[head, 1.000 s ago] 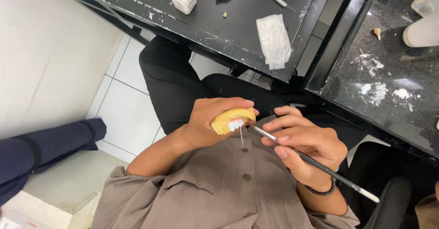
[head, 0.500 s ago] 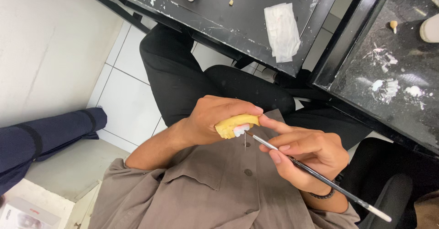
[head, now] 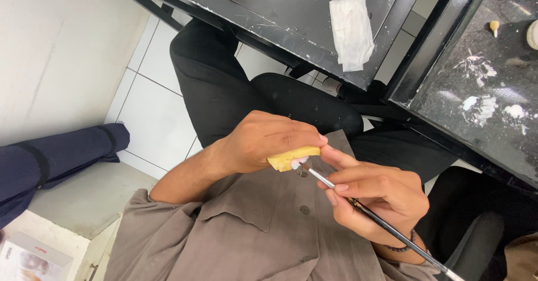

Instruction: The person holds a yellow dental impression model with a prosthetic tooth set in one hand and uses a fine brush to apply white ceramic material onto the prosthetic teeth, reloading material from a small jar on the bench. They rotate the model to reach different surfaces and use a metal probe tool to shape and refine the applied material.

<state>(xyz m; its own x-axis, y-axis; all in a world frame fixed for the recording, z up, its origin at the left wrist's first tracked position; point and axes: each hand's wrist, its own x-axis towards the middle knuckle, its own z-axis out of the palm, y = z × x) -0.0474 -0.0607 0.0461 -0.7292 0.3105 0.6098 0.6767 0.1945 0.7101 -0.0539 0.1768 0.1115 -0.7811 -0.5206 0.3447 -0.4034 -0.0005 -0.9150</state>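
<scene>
Left hand: the left hand [head: 263, 143] is curled around a small yellow block [head: 291, 159]; the fingers wrap over its top and the block shows only below the fingertips; it is held in the air above the lap, near the chest, in the middle of the scene.
Yellow block: pale yellow with a whitish pink part at its right end; that end points to the right hand.
Right hand: the right hand [head: 378, 194] pinches a thin brush [head: 386, 225] like a pen, between thumb and first fingers; the hand is just right of the block and a little nearer.
Brush: dark handle with a metal part; its tip touches the whitish end of the block; the long handle runs to the near right, past the wrist.
Clothes: a grey-brown buttoned shirt [head: 252, 230] near; black trousers [head: 224, 84] farther.
Far side: a black worktable [head: 269, 12] with white stains; a folded white tissue [head: 351, 31] lies at its edge.
Right side: a second black surface [head: 482, 101] with white smears.
Left side: a white tiled floor [head: 151, 118]; a dark blue bag [head: 56, 157] lies on it.
</scene>
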